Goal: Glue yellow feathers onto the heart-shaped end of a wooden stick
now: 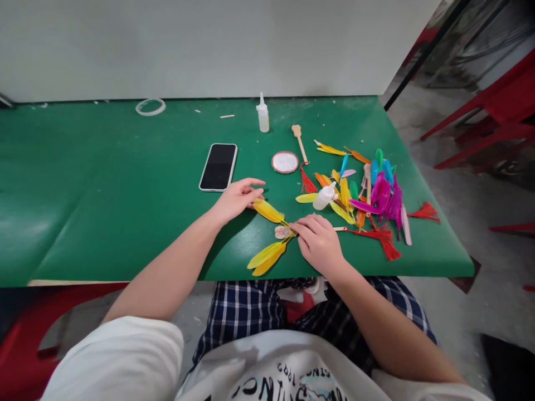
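Close to the table's front edge lies a small feather fan, with yellow feathers [267, 259] spread on the near side and another yellow feather [270, 211] on the far side. A small patterned oval piece [282, 232] sits between them. My right hand [317, 242] is closed over the feather bases, fingers pressed together at the fan's middle. From beneath it a pale stick handle [340, 229] sticks out to the right, towards a red tassel [387, 239]. My left hand [238, 201] is beside the far feather's tip, fingers apart; whether the thumb touches it I cannot tell.
A phone [218, 167] lies beyond my left hand. A white glue bottle [263, 114] stands at the back; another glue bottle [325, 196] leans on loose feathers. To the right are magenta feathers [387, 195]. A round white disc [285, 162] and a tape ring [150, 107] lie farther back.
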A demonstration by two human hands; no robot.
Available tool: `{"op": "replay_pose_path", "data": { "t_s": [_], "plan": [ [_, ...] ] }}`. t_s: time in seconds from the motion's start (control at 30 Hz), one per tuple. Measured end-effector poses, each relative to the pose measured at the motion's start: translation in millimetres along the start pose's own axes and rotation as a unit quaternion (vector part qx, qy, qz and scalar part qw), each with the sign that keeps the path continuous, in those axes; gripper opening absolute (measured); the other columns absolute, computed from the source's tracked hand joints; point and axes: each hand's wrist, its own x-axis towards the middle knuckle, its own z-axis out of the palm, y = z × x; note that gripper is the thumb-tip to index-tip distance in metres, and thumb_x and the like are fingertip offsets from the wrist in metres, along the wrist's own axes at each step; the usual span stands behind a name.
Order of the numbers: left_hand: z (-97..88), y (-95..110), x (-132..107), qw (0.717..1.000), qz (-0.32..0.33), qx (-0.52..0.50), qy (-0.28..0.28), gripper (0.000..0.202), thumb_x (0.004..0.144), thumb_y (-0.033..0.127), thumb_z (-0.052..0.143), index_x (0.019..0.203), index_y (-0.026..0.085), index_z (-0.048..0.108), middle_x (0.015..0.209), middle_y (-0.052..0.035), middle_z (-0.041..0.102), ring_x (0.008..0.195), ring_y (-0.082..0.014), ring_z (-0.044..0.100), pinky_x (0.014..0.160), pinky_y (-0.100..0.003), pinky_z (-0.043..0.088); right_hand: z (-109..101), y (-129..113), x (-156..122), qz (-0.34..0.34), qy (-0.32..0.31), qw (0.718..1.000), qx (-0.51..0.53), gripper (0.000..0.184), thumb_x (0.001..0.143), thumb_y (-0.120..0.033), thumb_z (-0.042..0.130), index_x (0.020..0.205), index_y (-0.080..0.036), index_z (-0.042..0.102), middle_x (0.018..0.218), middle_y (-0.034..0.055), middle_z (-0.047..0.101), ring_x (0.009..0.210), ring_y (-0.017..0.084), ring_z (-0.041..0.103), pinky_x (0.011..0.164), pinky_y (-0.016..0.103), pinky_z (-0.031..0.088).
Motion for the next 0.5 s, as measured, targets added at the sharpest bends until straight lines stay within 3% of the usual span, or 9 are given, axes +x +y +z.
{"op": "replay_pose_path", "data": {
  "t_s": [0.23, 0.5],
  "plan": [
    [-2.8, 5.4, -2.3, 0.999, -0.012, 0.026, 0.037, 0.033, 0.082, 0.036, 0.051, 0.108, 0.017, 0.056, 0.075, -0.006, 0.066, 0.061, -0.0117, 0.059, 0.049, -0.019, 0.048, 0.2, -1.1, 1.4, -0.01, -0.049, 0.998, 0.024, 0.029, 0.081, -0.009, 0.043, 0.097, -0.018, 0.065, 0.091, 0.0077, 0.063, 0.088, 0.019, 0.053, 0.077, 0.036, 0.045],
    [-1.7, 2.0, -2.4, 0.997, 0.013, 0.077, -0.004, 0.036, 0.081, 0.04, 0.053, 0.11, 0.02, 0.056, 0.059, -0.0003, 0.057, 0.05, -0.0107, 0.055, 0.042, -0.019, 0.045, -0.3, -0.2, 2.3, -0.029, -0.025, 0.999, 0.034, 0.029, 0.08, -0.009, 0.043, 0.097, -0.015, 0.066, 0.09, 0.0084, 0.063, 0.088, 0.02, 0.051, 0.078, 0.036, 0.047]
  ]
}}
